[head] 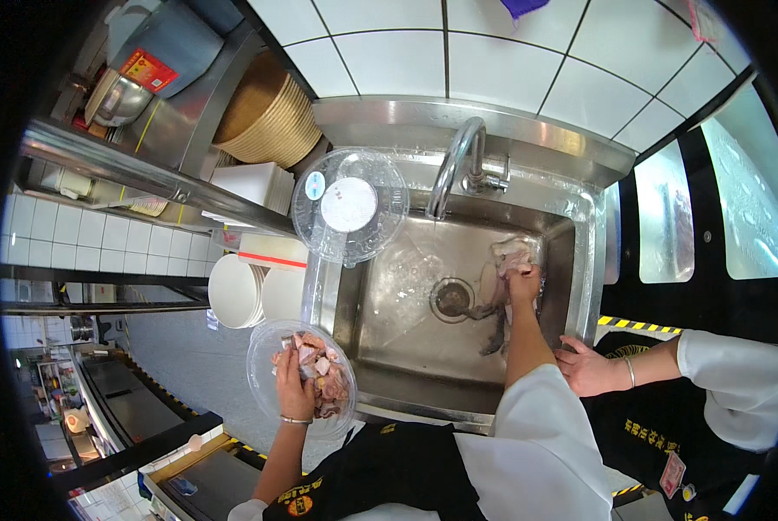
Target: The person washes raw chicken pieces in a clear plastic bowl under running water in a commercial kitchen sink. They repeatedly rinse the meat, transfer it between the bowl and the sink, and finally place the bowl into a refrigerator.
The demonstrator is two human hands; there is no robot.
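Note:
My right hand [524, 284] is down in the stainless steel sink basin [402, 293], gripping a pale piece of raw meat [514, 255], seemingly poultry. Dark parts that look like bird feet [493, 335] lie below it, left of my forearm. My left hand [294, 385] lies over cut raw meat pieces [329, 374] in a round clear plastic bowl [263, 365]. That bowl is at the basin's front left corner, partly beyond the rim. Whether my left fingers grip the meat is hidden. The drain [452, 298] is left of my right hand.
A chrome faucet [457, 163] arches over the back. A clear round plastic container [379, 244] rests across the back left corner. White plates [232, 290] and stacked brown round containers [275, 124] stand left. Another person's hand [584, 368] is at the right rim.

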